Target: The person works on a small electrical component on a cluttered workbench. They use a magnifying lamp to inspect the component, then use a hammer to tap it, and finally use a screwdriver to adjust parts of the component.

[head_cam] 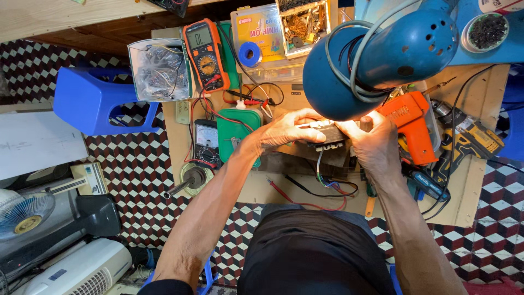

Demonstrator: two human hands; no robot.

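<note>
My left hand [286,130] and my right hand [374,143] both grip a small dark electrical part [326,137] with pale terminals, held above a low wooden work board [262,188] under a blue desk lamp [376,57]. Coloured wires [327,186] hang from the part toward the board. My right hand also seems to pinch a thin tool at the part's right end, though the lamp glare hides the tip.
An orange soldering gun [409,123] and a yellow drill [475,139] lie right of my hands. An orange multimeter [204,54], an analogue meter [206,143], a green box [236,128] and a parts tray [303,22] sit to the left and behind. A blue stool [93,101] stands left.
</note>
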